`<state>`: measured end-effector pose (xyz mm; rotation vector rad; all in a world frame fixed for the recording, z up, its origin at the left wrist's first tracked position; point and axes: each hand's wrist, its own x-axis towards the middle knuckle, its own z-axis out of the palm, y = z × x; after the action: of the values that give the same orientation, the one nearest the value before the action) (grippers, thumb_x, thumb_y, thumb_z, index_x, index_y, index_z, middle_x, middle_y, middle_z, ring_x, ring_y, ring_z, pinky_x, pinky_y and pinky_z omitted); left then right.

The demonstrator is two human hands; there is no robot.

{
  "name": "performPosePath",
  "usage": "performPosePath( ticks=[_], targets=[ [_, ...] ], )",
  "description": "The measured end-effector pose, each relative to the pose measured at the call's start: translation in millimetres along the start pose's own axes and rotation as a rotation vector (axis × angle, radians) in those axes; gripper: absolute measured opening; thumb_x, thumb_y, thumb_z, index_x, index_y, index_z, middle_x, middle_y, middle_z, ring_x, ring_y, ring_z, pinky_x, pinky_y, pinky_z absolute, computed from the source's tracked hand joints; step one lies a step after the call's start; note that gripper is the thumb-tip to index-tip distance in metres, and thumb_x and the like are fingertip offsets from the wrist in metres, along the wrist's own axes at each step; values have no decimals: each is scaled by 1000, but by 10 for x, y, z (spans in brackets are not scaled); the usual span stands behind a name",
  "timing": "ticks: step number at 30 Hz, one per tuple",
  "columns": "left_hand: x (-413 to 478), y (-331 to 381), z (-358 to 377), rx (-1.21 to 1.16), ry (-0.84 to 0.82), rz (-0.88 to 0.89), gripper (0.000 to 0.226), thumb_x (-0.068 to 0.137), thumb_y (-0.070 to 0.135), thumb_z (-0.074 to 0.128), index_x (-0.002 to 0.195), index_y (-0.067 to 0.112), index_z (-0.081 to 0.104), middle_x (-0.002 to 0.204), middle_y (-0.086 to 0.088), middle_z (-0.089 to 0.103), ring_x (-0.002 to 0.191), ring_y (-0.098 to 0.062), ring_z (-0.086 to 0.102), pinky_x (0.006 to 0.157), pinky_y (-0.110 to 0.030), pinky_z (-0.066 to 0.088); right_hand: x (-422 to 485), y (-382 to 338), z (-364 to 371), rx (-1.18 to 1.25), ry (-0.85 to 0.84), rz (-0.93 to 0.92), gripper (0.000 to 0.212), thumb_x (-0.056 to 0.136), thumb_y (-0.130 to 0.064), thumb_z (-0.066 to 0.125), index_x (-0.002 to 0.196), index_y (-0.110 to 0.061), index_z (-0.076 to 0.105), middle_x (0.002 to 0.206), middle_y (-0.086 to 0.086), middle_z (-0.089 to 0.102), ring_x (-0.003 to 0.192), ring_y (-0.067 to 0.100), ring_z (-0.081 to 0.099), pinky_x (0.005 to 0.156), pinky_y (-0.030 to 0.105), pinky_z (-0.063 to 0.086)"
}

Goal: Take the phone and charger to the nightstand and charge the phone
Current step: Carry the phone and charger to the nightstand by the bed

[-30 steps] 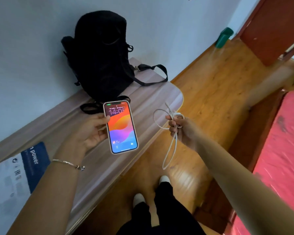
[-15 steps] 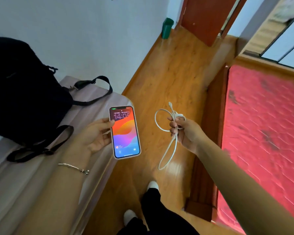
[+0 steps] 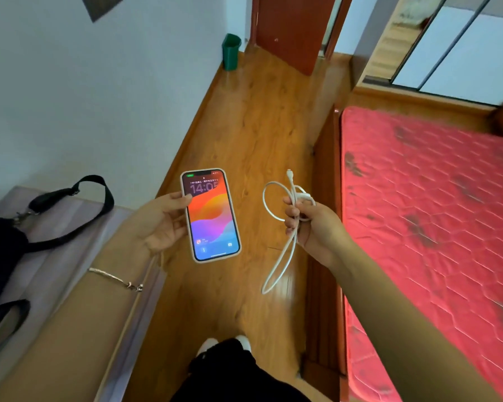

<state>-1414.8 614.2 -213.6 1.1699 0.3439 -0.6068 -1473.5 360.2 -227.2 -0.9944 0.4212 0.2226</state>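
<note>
A pale table [image 3: 50,262] is seen at the lower left of the frame. A black bag [image 3: 0,256] is laid on it, with a strap [image 3: 70,195] looped across the top. On the wooden floor [image 3: 244,126] a green bin [image 3: 231,52] is set (upper centre, by the wall). At the right, a bed [image 3: 325,198] is covered by a red mattress [image 3: 433,213].

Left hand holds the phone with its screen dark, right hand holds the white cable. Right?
Not the screen: the head view shows the phone lit on its lock screen. The left hand does hold it, and the right hand holds the white cable.
</note>
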Motion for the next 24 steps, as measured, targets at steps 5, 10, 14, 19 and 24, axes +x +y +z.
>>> performPosePath(
  ticks=[5, 10, 14, 19, 24],
  targets=[
    [423, 244, 199, 11, 5, -2, 22, 87, 18, 57, 108, 12, 63, 87, -4, 74, 87, -17, 66, 64, -26, 59, 340, -197, -104, 36, 19, -2, 25, 97, -8, 33, 94, -7, 58, 52, -5, 47, 42, 9, 45, 44, 21, 43],
    [969, 454, 263, 9, -7, -66, 30, 79, 23, 62, 107, 13, 63, 91, -7, 73, 92, -20, 66, 63, -30, 60, 896, -422, -130, 25, 42, 22, 25, 97, -8, 33, 92, -7, 58, 52, -5, 47, 42, 9, 45, 44, 22, 43],
    [1533, 824, 311, 33, 0, -45, 26, 78, 25, 62, 102, 16, 64, 86, -5, 74, 88, -20, 68, 58, -29, 60, 1481, -724, -88, 19, 68, 16, 24, 97, -9, 34, 90, -9, 57, 53, -5, 47, 44, 10, 45, 47, 23, 42],
    [2315, 1390, 635, 81, -126, -37, 16, 94, 16, 45, 94, 16, 61, 78, 0, 73, 70, -12, 72, 53, -25, 57, 2138, -1252, -54, 23, 134, -13, 24, 98, -12, 34, 90, -10, 56, 51, -6, 47, 44, 9, 46, 46, 21, 43],
    [2981, 1756, 1072, 115, -196, -46, 21, 97, 11, 37, 91, 15, 56, 89, -4, 62, 75, -18, 65, 52, -21, 56, 2621, -1683, -183, 65, 216, -78, 25, 97, -11, 35, 88, -10, 58, 51, -7, 46, 44, 9, 45, 46, 22, 42]
  ],
)
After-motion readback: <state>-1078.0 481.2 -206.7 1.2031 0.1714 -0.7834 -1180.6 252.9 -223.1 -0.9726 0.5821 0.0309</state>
